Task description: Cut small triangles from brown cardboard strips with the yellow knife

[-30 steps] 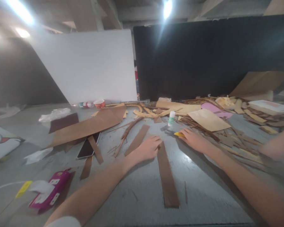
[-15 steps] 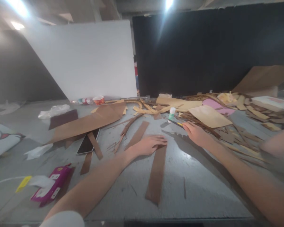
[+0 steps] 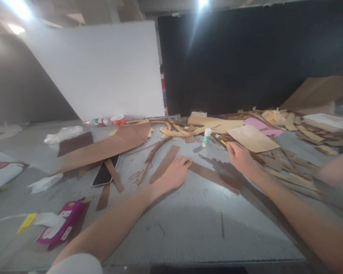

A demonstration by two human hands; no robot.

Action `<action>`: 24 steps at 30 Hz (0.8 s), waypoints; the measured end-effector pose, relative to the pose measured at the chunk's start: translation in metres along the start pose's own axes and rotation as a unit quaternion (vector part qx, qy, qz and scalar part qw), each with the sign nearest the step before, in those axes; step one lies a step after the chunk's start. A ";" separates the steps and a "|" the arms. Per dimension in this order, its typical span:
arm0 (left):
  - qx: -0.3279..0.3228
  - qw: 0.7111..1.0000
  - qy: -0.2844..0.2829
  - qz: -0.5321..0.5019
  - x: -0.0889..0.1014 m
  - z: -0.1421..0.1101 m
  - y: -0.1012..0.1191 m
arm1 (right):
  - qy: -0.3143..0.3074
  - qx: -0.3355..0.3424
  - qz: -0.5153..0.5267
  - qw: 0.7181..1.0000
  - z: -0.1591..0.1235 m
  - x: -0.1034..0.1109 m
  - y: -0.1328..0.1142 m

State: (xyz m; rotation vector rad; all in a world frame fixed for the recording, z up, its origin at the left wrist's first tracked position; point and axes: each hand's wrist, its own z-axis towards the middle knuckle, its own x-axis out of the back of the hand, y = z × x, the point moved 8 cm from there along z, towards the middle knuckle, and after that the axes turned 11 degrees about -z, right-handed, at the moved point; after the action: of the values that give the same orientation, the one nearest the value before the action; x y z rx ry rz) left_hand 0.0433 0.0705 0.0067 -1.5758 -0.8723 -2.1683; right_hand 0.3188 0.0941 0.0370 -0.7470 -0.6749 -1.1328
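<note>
My left hand (image 3: 175,170) rests low over the table with its fingers closed at the near-left end of a brown paper strip (image 3: 208,175). The strip slants away to the right across the grey surface. In my right hand (image 3: 240,156) is a slim black-and-yellow tool (image 3: 223,143) that looks like a utility knife, its dark end pointing up and left. Just left of that tool stands a white-and-green glue stick (image 3: 206,137), upright. Beside my left hand lies another brown strip (image 3: 165,163), partly covered by the fingers or wrist.
A brown sheet (image 3: 103,151) overlaps a phone (image 3: 101,176) on the left. Nearer are a purple tissue pack (image 3: 70,219) and a twisted brown paper branch (image 3: 151,158). Paper scraps (image 3: 280,163) pile up on the right, where another person's arm (image 3: 335,169) reaches in.
The brown strip has swung from pointing toward me to slanting right, its end at my left hand. My left hand moved slightly left; my right hand and the tool shifted right.
</note>
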 end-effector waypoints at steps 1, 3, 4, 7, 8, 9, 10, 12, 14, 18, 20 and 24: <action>0.013 1.000 -0.004 0.015 0.000 0.000 0.002 | 0.000 -0.006 -0.001 1.000 0.000 0.001 0.000; 0.039 0.998 -0.013 0.050 0.000 -0.002 0.007 | -0.002 -0.012 -0.003 1.000 -0.001 0.003 -0.001; 0.055 0.996 -0.008 0.062 0.000 -0.004 0.009 | -0.003 -0.012 -0.004 1.000 -0.001 0.004 -0.002; 0.070 0.994 0.002 0.081 -0.001 -0.009 0.019 | -0.003 -0.006 0.002 1.000 -0.001 0.006 -0.007; 0.068 0.994 -0.004 0.084 -0.003 -0.011 0.023 | -0.001 -0.005 0.005 1.000 -0.001 0.007 -0.009; 0.062 0.994 -0.014 0.086 -0.005 -0.012 0.027 | 0.001 -0.004 0.009 1.000 -0.001 0.008 -0.011; 0.056 0.994 -0.025 0.089 -0.007 -0.013 0.030 | 0.002 -0.004 0.012 1.000 -0.001 0.008 -0.012; 0.048 0.993 -0.037 0.101 -0.010 -0.015 0.035 | -0.001 -0.010 0.015 1.000 0.000 0.007 -0.014; 0.050 0.991 -0.033 0.119 -0.008 -0.016 0.038 | -0.014 -0.023 0.012 1.000 0.000 0.004 -0.015; 0.042 0.990 -0.032 0.132 -0.007 -0.015 0.046 | -0.071 -0.043 0.009 0.996 -0.009 -0.007 -0.029; 0.029 0.990 -0.041 0.133 -0.010 -0.014 0.048 | -0.088 -0.038 0.026 0.995 -0.018 -0.010 -0.046; 0.026 0.987 -0.044 0.151 -0.017 -0.014 0.047 | -0.123 0.030 0.052 0.991 -0.041 -0.010 -0.093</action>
State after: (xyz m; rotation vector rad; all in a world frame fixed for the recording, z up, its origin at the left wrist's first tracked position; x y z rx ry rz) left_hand 0.0658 0.0245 0.0018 -1.6666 -0.6589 -1.8637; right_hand 0.2311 0.0437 0.0215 -0.8698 -0.8637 -0.9304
